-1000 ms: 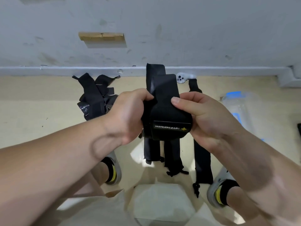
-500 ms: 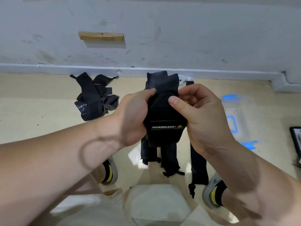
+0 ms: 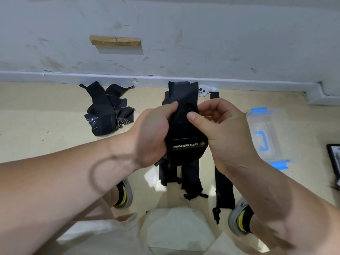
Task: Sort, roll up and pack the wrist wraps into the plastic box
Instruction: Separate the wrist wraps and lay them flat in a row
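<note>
A black wrist wrap (image 3: 184, 133) with white lettering is held up between both hands above the floor. My left hand (image 3: 152, 137) grips its left edge, and my right hand (image 3: 219, 129) pinches its right edge with the thumb on the front. Its free end sticks up above my fingers. Below it, several black wraps (image 3: 191, 179) lie flat in a row on the floor. A tangled pile of black wraps (image 3: 107, 111) sits to the left near the wall. The clear plastic box (image 3: 270, 137) with blue clips stands on the floor at the right.
A grey wall and skirting run across the back. A white controller (image 3: 203, 91) lies by the skirting behind the held wrap. A dark flat object (image 3: 334, 161) is at the right edge. My shoes (image 3: 125, 194) and knees are at the bottom.
Both hands have shifted up the wrap, and more of its free end now stands above my fingers. The camera has tilted slightly, so the box shows more fully.
</note>
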